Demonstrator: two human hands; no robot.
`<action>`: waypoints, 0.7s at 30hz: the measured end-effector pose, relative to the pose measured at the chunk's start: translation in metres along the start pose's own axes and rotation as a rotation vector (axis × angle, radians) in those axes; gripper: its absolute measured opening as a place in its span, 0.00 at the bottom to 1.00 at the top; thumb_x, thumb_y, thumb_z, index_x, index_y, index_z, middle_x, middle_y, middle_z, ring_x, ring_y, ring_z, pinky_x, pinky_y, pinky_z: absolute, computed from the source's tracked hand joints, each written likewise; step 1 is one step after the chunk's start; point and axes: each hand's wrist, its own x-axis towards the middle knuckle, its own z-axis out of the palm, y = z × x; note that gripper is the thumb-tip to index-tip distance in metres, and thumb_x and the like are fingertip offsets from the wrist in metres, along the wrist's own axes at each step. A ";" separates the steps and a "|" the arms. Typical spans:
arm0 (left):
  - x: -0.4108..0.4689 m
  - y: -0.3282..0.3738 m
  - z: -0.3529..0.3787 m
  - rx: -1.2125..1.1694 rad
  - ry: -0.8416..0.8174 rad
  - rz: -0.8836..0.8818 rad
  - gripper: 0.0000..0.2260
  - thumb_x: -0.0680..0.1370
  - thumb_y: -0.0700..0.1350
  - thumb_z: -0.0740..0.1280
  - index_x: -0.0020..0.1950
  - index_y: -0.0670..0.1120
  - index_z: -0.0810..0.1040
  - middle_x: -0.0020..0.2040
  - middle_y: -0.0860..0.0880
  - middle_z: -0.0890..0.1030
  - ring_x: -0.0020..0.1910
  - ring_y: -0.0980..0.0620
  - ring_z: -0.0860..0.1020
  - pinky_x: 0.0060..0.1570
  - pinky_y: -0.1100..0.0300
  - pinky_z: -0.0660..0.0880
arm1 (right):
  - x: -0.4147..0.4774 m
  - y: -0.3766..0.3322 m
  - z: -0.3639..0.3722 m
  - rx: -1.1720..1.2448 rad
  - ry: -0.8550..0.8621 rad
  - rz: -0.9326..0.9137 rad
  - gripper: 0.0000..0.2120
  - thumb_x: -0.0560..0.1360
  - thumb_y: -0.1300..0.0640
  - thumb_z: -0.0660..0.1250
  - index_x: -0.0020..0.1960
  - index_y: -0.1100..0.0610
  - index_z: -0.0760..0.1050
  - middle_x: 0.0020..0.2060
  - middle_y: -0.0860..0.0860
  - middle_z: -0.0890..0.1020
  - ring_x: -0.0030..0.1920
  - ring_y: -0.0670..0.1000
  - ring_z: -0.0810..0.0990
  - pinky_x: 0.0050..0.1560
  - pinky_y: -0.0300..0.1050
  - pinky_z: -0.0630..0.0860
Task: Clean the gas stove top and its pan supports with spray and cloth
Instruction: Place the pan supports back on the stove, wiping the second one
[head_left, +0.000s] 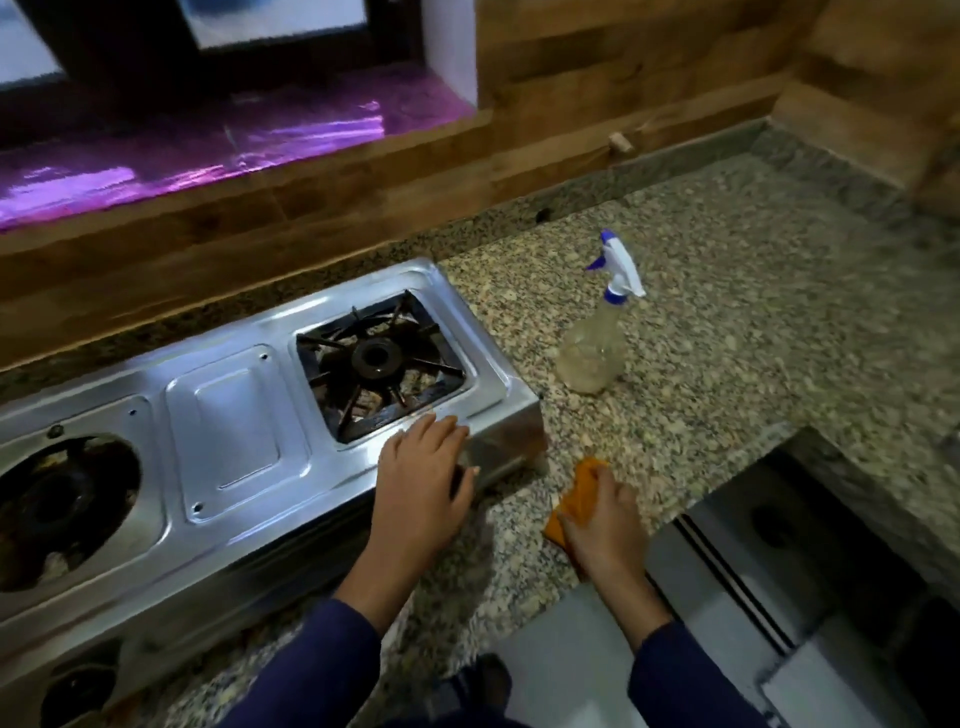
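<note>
While my left hand (423, 467) lies flat and open on the stove top (234, 415) at its front right corner and my right hand (597, 514) bunches the orange cloth (576, 499) on the counter (727, 322) just beside that corner, I judge wiping comes next. I'd brace the stove and drag the cloth along its long axis, which runs left to right. The spray bottle (597, 348) stands upright near the stove's right end, nozzle pointing left, and the pan support (379, 364) sits on the right burner.

One stove (234, 431) with two burner wells, one pan support (382, 364), one spray bottle (597, 338), one orange cloth (576, 499), two hands.
</note>
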 end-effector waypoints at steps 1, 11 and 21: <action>-0.003 0.000 0.002 0.015 -0.013 0.009 0.22 0.74 0.50 0.72 0.66 0.46 0.77 0.66 0.47 0.78 0.68 0.44 0.73 0.61 0.46 0.71 | -0.001 0.003 0.004 0.043 0.026 -0.028 0.34 0.73 0.51 0.72 0.74 0.51 0.60 0.62 0.57 0.70 0.57 0.60 0.76 0.54 0.51 0.76; -0.029 -0.030 -0.035 -0.107 -0.070 0.130 0.25 0.78 0.56 0.63 0.73 0.48 0.69 0.75 0.49 0.68 0.77 0.47 0.61 0.72 0.44 0.61 | -0.049 -0.058 -0.021 0.995 0.246 0.094 0.22 0.74 0.63 0.70 0.61 0.44 0.70 0.59 0.51 0.77 0.57 0.54 0.78 0.53 0.48 0.75; -0.183 -0.222 -0.148 -0.160 0.165 -0.080 0.22 0.78 0.55 0.64 0.71 0.50 0.74 0.71 0.49 0.74 0.74 0.49 0.67 0.69 0.51 0.64 | -0.218 -0.271 0.065 1.055 -0.165 -0.518 0.29 0.68 0.60 0.71 0.66 0.45 0.70 0.60 0.50 0.79 0.58 0.46 0.80 0.55 0.40 0.77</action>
